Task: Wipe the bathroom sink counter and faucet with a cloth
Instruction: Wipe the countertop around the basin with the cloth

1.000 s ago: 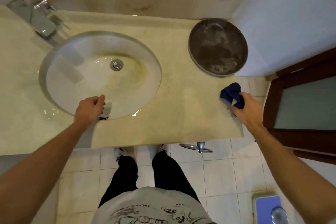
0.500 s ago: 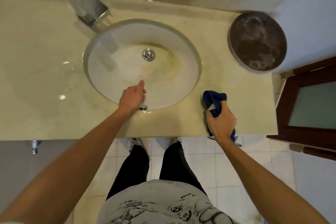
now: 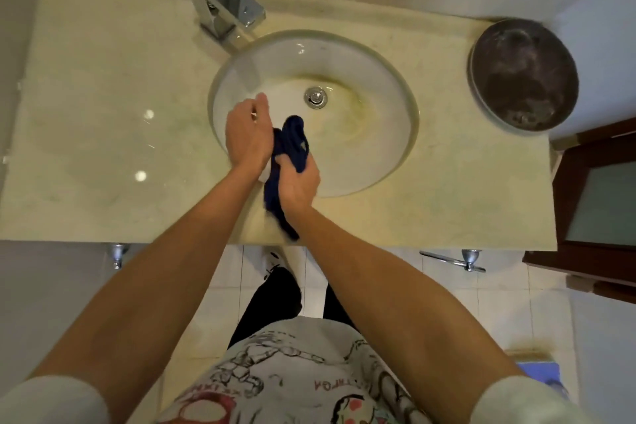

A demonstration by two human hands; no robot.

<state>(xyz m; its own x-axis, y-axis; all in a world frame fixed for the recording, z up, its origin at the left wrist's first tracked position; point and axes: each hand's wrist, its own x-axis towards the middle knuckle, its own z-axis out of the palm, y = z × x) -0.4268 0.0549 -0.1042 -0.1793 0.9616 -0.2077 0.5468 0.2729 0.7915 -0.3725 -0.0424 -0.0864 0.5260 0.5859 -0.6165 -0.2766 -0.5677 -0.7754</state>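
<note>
A dark blue cloth hangs bunched over the near rim of the round white sink. My right hand grips its middle, and its tail trails down to the counter's front edge. My left hand is against the cloth's left side with fingers curled; whether it holds the cloth is hidden. The cream marble counter surrounds the basin. A square chrome faucet stands at the back, left of the basin's centre. A chrome drain sits in the stained bowl.
A dark round metal pan rests on the counter's far right corner. A brown wooden door frame stands right of the counter. Chrome fittings project under the front edge. My legs are on the white tiled floor.
My right hand has carried the cloth left from the counter's right part to the sink's near rim. My left hand has left the rim and met the cloth. The view has shifted left.
</note>
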